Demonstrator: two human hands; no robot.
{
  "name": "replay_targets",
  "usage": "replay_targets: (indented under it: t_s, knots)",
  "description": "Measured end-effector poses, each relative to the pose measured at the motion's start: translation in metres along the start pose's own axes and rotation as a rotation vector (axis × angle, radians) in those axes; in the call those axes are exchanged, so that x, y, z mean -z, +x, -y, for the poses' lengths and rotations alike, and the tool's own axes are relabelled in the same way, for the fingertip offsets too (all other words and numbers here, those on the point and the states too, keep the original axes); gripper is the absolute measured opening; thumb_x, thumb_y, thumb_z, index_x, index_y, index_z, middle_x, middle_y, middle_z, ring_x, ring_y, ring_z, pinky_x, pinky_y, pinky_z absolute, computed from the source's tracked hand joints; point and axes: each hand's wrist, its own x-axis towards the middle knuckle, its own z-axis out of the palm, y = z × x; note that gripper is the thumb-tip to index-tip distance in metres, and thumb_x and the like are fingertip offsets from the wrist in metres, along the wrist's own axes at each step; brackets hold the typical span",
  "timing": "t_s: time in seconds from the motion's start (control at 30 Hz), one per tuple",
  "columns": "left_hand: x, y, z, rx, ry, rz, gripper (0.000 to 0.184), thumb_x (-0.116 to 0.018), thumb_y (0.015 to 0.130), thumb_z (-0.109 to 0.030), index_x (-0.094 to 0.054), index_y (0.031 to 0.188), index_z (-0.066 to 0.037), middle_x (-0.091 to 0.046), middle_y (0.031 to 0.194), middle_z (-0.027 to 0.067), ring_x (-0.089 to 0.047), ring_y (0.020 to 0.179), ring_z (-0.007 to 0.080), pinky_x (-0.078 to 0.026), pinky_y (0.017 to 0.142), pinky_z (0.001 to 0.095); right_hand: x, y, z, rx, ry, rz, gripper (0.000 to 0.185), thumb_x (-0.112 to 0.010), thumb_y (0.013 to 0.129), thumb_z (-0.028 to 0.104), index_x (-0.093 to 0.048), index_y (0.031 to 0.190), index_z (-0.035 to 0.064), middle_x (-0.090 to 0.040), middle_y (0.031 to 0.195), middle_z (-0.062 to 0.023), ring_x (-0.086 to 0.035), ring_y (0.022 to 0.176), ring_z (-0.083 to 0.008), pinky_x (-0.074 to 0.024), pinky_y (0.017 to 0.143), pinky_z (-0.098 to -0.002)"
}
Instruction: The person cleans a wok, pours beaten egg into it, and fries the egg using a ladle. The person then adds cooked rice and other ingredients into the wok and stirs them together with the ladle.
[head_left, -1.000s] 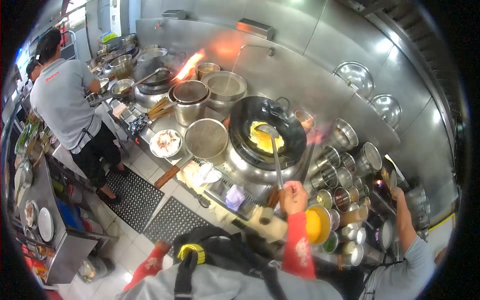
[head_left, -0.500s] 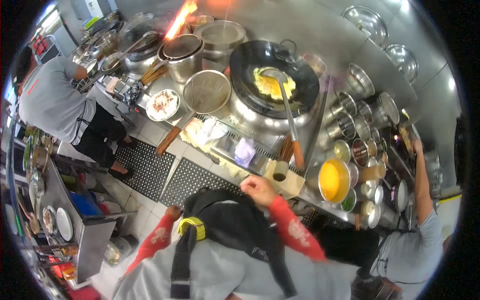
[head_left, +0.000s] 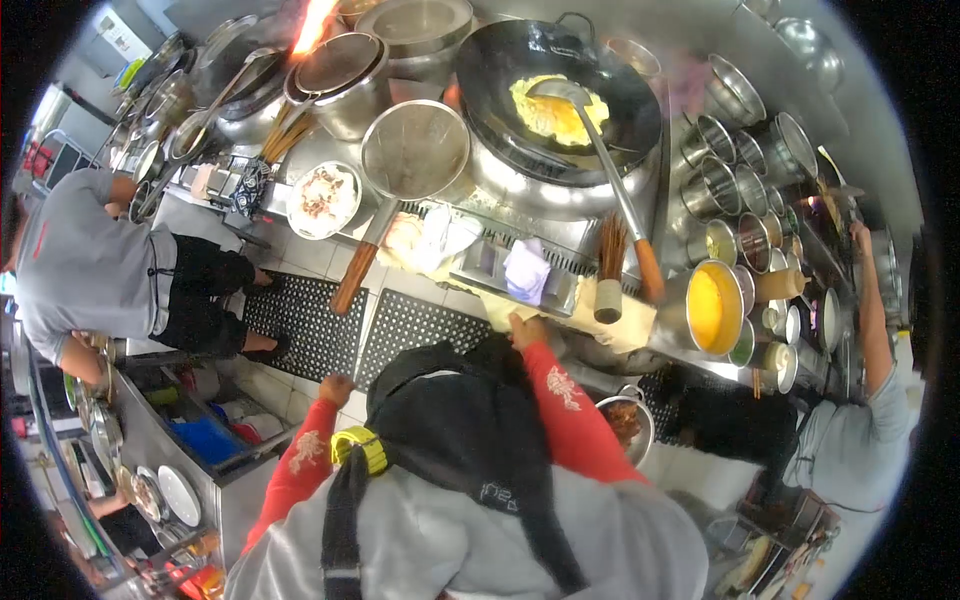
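My right hand (head_left: 528,333) is at the front edge of the stove, below a folded pale purple cloth (head_left: 528,270). Its fingers are curled, and whatever they may hold is hidden. My left hand (head_left: 337,389) hangs low by my side above the floor mat, closed with nothing visible in it. In front of me sits a black wok (head_left: 630,115) with yellow egg (head_left: 545,110) in it. A ladle (head_left: 615,175) with a wooden handle rests in the wok, its handle leaning out over the front edge, touched by neither hand.
A wooden-handled strainer (head_left: 415,150) lies left of the wok, beside a plate of food (head_left: 324,200). At right stand a pot of yellow liquid (head_left: 714,308) and several metal containers. Flame (head_left: 314,25) rises behind. Co-workers stand at left (head_left: 95,255) and right (head_left: 850,440).
My right hand has moved from in front of my chest to the stove's front edge. My left hand stays low. The view has tilted downward; the ladle still rests in the wok.
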Motion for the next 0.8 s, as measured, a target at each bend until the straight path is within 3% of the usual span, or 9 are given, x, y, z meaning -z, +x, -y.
replay_targets:
  t_s: [0.03, 0.13, 0.17, 0.23, 0.3, 0.4, 0.53, 0.67, 0.8]
  knots:
    - [-0.007, 0.004, 0.014, 0.076, -0.085, -0.018, 0.025, -0.059, 0.075, -0.033, -0.070, 0.082, -0.011, -0.067, 0.089, 0.0129, -0.063, 0.089, 0.0301, -0.049, 0.079, 0.0434, 0.003, 0.027, -0.029, 0.101, -0.485, -0.059, 0.048, -0.057, 0.081, 0.044, -0.064, 0.089, -0.0027, -0.064, 0.073, -0.0202, -0.059, 0.051, -0.0290, -0.0498, 0.060, -0.0395]
    - [-0.020, 0.025, 0.044, -0.506, 0.426, -0.043, 0.021, -0.054, 0.079, -0.029, -0.070, 0.081, -0.015, -0.066, 0.084, 0.0131, -0.063, 0.084, 0.0305, -0.050, 0.076, 0.0440, 0.017, 0.018, -0.020, 0.035, -0.577, -0.011, 0.051, -0.057, 0.079, 0.044, -0.063, 0.096, -0.0036, -0.063, 0.084, -0.0262, -0.063, 0.065, -0.0339, -0.0496, 0.067, -0.0418]
    - [0.024, 0.005, -0.007, -0.109, 0.168, 0.086, 0.021, -0.051, 0.080, -0.026, -0.070, 0.080, -0.017, -0.065, 0.084, 0.0125, -0.063, 0.084, 0.0316, -0.051, 0.073, 0.0436, 0.019, -0.015, 0.015, 0.194, -0.574, -0.101, 0.048, -0.061, 0.077, 0.042, -0.063, 0.094, -0.0029, -0.063, 0.092, -0.0264, -0.064, 0.080, -0.0361, -0.0491, 0.072, -0.0425]
    - [-0.004, 0.032, 0.011, -0.358, 0.463, 0.122, 0.022, -0.051, 0.081, -0.025, -0.071, 0.083, -0.015, -0.065, 0.087, 0.0139, -0.063, 0.090, 0.0315, -0.052, 0.076, 0.0444, 0.026, -0.062, 0.097, 0.147, -0.985, 0.247, 0.046, -0.063, 0.077, 0.039, -0.063, 0.099, -0.0013, -0.063, 0.097, -0.0249, -0.061, 0.092, -0.0380, -0.0478, 0.077, -0.0430]
    - [-0.017, 0.038, -0.003, -0.108, 0.207, 0.123, 0.024, -0.052, 0.081, -0.026, -0.070, 0.086, -0.012, -0.065, 0.092, 0.0165, -0.063, 0.093, 0.0316, -0.051, 0.080, 0.0438, 0.042, -0.112, 0.166, 0.490, -0.453, 0.315, 0.032, -0.064, 0.080, 0.028, -0.060, 0.101, 0.0045, -0.062, 0.092, -0.0202, -0.060, 0.086, -0.0339, -0.0471, 0.075, -0.0412]
    - [0.012, 0.028, -0.059, 0.244, -0.288, 0.033, 0.029, -0.056, 0.078, -0.032, -0.070, 0.088, -0.008, -0.065, 0.098, 0.0199, -0.063, 0.092, 0.0339, -0.050, 0.082, 0.0426, 0.104, -0.142, 0.262, 1.014, -0.666, -0.390, 0.029, -0.062, 0.080, 0.024, -0.061, 0.102, 0.0051, -0.060, 0.095, -0.0154, -0.055, 0.088, -0.0344, -0.0451, 0.078, -0.0401]
    - [0.000, 0.053, -0.093, 0.143, -0.251, 0.189, 0.038, -0.059, 0.073, -0.038, -0.069, 0.087, -0.005, -0.065, 0.092, 0.0212, -0.062, 0.091, 0.0359, -0.049, 0.083, 0.0434, 0.190, -0.107, 0.278, 0.764, -1.188, -0.484, 0.065, -0.064, 0.076, 0.019, -0.038, 0.134, 0.0053, -0.059, 0.101, -0.0196, -0.055, 0.088, -0.0371, -0.0456, 0.081, -0.0449]
    - [-0.013, 0.069, -0.126, 0.077, -0.410, 0.106, 0.039, -0.056, 0.075, -0.040, -0.069, 0.087, -0.005, -0.064, 0.094, 0.0228, -0.062, 0.091, 0.0367, -0.048, 0.083, 0.0449, 0.218, -0.093, 0.245, 0.343, -0.215, -0.034, 0.067, -0.056, 0.082, 0.013, -0.026, 0.142, 0.0076, -0.057, 0.077, -0.0101, -0.056, 0.056, -0.0221, -0.0491, 0.051, -0.0346]
    - [-0.020, 0.061, -0.148, -0.029, -0.296, -0.052, 0.039, -0.054, 0.076, -0.039, -0.068, 0.090, -0.006, -0.064, 0.094, 0.0221, -0.062, 0.091, 0.0369, -0.048, 0.083, 0.0456, 0.225, -0.085, 0.268, 0.241, 0.220, 0.032, 0.045, -0.055, 0.084, 0.009, -0.041, 0.127, 0.0037, -0.053, 0.071, -0.0043, -0.049, 0.047, -0.0123, -0.0413, 0.037, -0.0277]
